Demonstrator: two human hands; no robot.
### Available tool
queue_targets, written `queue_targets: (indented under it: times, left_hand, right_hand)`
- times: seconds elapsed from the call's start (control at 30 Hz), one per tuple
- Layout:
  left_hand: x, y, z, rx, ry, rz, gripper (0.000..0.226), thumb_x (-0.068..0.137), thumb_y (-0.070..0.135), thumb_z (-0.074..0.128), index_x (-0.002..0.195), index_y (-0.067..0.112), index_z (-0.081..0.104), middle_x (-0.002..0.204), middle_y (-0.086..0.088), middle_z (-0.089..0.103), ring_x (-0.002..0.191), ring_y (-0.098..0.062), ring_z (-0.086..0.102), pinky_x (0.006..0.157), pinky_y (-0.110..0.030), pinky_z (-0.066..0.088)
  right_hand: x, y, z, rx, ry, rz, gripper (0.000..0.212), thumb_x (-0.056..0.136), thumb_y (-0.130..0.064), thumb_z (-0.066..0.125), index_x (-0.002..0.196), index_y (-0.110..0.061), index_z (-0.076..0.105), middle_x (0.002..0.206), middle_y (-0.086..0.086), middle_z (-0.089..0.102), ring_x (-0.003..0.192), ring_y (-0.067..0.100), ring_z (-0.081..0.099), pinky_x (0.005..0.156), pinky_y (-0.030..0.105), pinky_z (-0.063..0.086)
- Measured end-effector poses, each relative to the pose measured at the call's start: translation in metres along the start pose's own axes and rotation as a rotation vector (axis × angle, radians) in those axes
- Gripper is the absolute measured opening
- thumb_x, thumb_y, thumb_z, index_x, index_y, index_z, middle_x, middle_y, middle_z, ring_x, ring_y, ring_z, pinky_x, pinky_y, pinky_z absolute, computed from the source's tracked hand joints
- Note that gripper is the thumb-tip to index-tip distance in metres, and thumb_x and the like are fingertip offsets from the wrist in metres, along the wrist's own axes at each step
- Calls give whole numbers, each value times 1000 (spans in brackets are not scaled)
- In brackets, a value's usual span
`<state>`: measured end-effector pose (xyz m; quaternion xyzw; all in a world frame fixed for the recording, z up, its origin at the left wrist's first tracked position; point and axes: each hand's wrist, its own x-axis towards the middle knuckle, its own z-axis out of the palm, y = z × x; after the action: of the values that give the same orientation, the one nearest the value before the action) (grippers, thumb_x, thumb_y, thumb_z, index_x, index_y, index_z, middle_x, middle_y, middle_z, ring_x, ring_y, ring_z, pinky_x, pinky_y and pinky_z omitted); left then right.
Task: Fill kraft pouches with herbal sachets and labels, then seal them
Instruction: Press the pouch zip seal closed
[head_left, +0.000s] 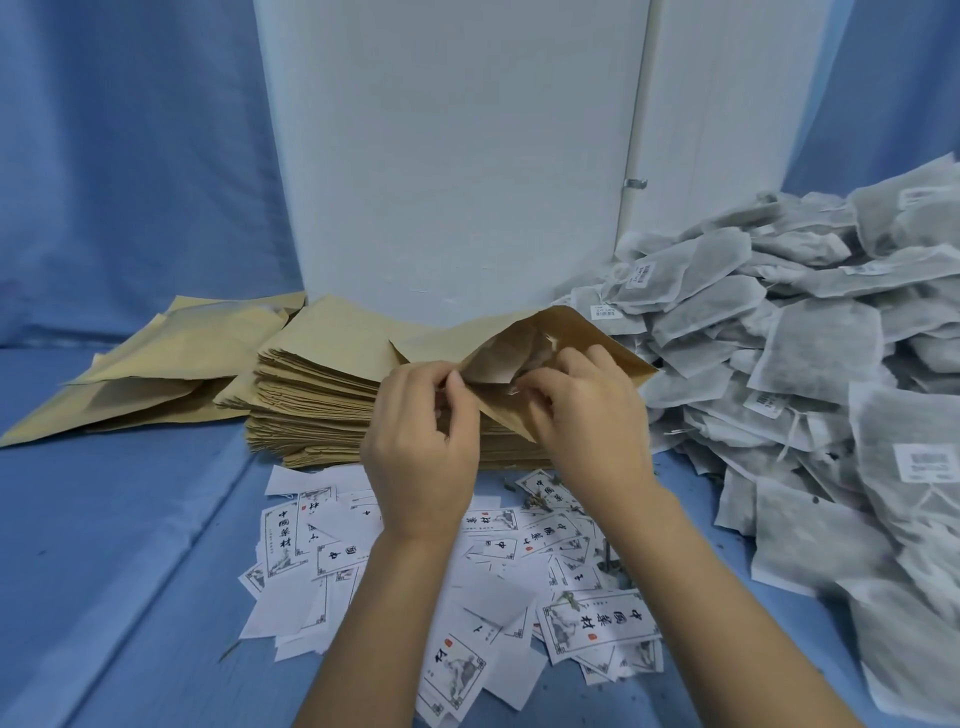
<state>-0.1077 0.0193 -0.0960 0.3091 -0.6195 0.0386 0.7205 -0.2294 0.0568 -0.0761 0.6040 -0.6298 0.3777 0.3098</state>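
A kraft pouch (561, 327) is held up over the stack of flat kraft pouches (322, 395), its mouth spread open toward me. My left hand (421, 441) pinches the near left edge of the mouth. My right hand (576, 410) grips the right edge, fingers curled at the opening. Something pale shows inside the pouch; I cannot tell what it is. Printed white labels (467, 571) lie scattered on the blue cloth below my wrists. A big heap of grey herbal sachets (810, 374) fills the right side.
More kraft pouches (156, 364) lie spread at the back left. A white panel (457, 156) stands behind the stack. Bits of dried herb (535, 501) lie among the labels. Blue cloth (104, 545) covers the table and backdrop.
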Motion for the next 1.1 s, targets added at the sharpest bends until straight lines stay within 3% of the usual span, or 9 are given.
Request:
queue_targets:
  times: [0.17,0.3,0.4,0.5,0.7,0.77,0.87,0.93,1.1]
  left_hand:
    - [-1,0,1,-14,39,91,16,86,4,51,76,-2,62,71,-9,58,62,-20,51,55,-21,39]
    - [-2,0,2,-14,33,84,15,86,4,51,77,-2,62,72,-8,57,63,-18,50,58,-18,37]
    - [-1,1,4,-33,-29,30,15,88,6,53,83,-2,64,79,-7,59,69,-14,51,64,-12,38]
    - [0,4,7,-108,-113,-67,9,88,3,60,89,0,68,86,-4,61,76,-2,52,72,-4,39]
    - [9,14,11,-354,-151,-652,13,86,24,67,73,23,66,67,12,65,63,7,57,60,-6,40]
    - [13,14,14,-469,-90,-904,9,83,15,71,80,19,64,72,10,67,67,1,61,59,-11,45]
    - [19,13,15,-770,-14,-1283,24,81,-1,70,100,4,56,93,-7,61,72,-10,63,55,-13,51]
    - [19,12,13,-864,-101,-1438,20,84,2,67,102,2,57,89,-10,63,64,-10,63,53,-16,53]
    - [14,10,15,-671,-363,-1399,15,91,19,61,80,11,60,68,-4,58,49,-7,52,45,-15,45]
  right_hand:
    - [2,1,-1,-196,-320,-2,22,89,-23,49,89,-22,71,93,-3,68,96,23,47,69,30,22]
    - [4,6,0,-145,-437,-30,30,98,-30,33,95,-22,61,103,-5,66,105,18,45,76,33,27]
    - [3,2,1,2,-254,62,28,97,-28,37,87,-18,61,87,-4,64,88,17,50,64,29,27]
    - [1,-9,-5,401,-47,259,40,88,-37,38,60,-12,53,52,-1,47,54,13,42,51,31,28]
    - [-1,-24,-9,896,-738,535,66,92,-53,39,45,-12,60,40,4,51,37,12,43,43,17,36]
    - [0,-24,-8,903,-632,548,61,92,-45,45,40,-15,54,39,2,47,37,10,40,43,17,33]
    - [8,-15,-10,1066,-223,737,44,89,-25,49,48,-11,56,40,1,43,38,11,37,41,18,33]
    - [10,-7,-10,895,-87,710,30,86,-19,49,62,-6,62,49,2,53,46,10,46,44,19,38]
    - [0,7,3,391,-236,483,23,89,-22,45,102,-25,64,88,-2,64,84,19,57,66,30,41]
